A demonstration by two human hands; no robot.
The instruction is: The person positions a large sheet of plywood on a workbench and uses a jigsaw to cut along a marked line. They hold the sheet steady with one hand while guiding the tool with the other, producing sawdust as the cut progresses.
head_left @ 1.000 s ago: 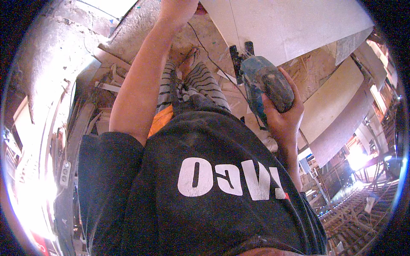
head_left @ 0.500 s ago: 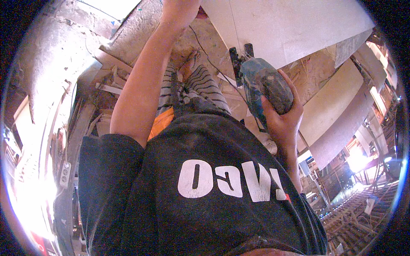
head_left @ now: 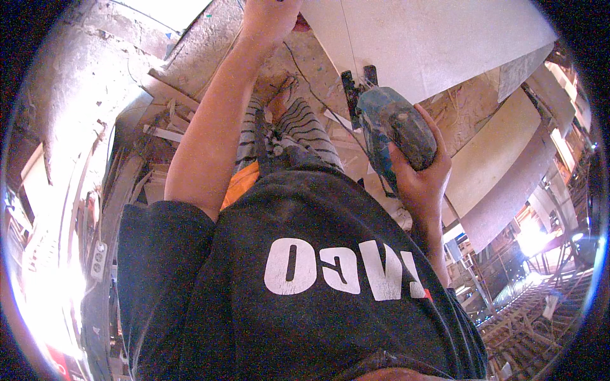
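Observation:
My right hand is wrapped round the body of a dusty blue-and-dark jigsaw. The black base of the saw meets the near edge of a large pale board, where a thin line runs up the board from the saw. At the upper edge of the picture my left hand is beside the board's left edge. Its fingers are mostly cut off by the frame, and a small reddish patch shows between it and the board. Whether it grips the board cannot be made out.
A dark cord runs across the dusty floor past my striped trouser legs. More sheets of board lie to the right. Wood offcuts and a white power strip are on the left.
My left hand and forearm sit slightly lower in the picture. The jigsaw, my right hand and the board look almost unmoved.

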